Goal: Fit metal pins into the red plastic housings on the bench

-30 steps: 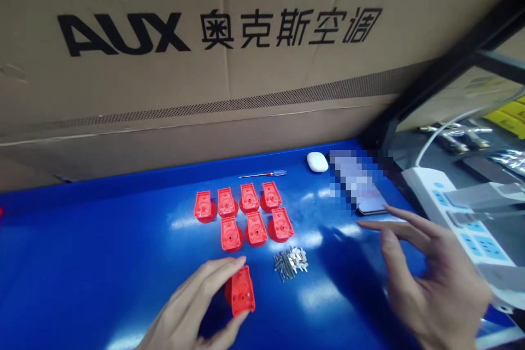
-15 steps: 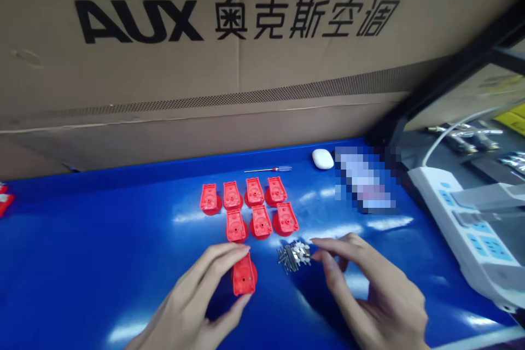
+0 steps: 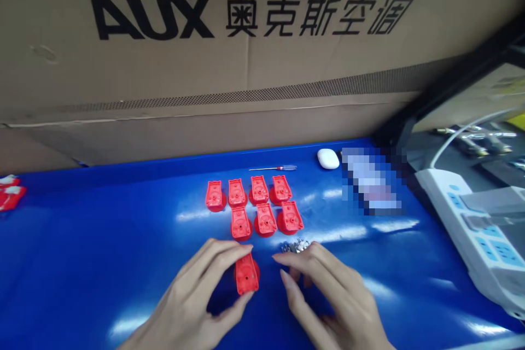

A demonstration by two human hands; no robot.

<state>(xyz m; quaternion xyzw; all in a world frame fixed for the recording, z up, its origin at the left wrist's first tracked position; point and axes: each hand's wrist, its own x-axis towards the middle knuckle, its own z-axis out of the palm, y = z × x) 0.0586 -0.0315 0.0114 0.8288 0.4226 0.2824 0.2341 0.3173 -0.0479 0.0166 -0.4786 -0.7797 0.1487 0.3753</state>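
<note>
And here's the left hand point(image 3: 200, 292) with a firm pinch on a red piece point(image 3: 246, 278): fingers at its far end, thumb at its near end, the palm off to its left. The piece sits low over the blue tabletop point(image 3: 102, 229), just right of that hand's knuckles, filling the gap between fingertips and thumb; whether it's touching the surface, I can't tell from here.

Look how it's lined up! Its long axis runs nearly straight away from the person, the near end drifting a touch to the right. The hollow, rectangular face looks up, a small dark hole showing towards the near end, and the round flange peeps out underneath on the right. The far end is partly covered by the fingertips.

Across from it, the right hand point(image 3: 338, 298) is poised, index finger and thumb pointing left at the piece, tips a little apart and not touching it. Is something tiny held in there? Can't tell. Just behind those fingers, partly hidden, lies a heap of small metal parts point(image 3: 301, 244). Beyond, seven more red pieces point(image 3: 266, 220) stand in two rows, with a screwdriver point(image 3: 287, 167) lying crosswise behind them.
</note>
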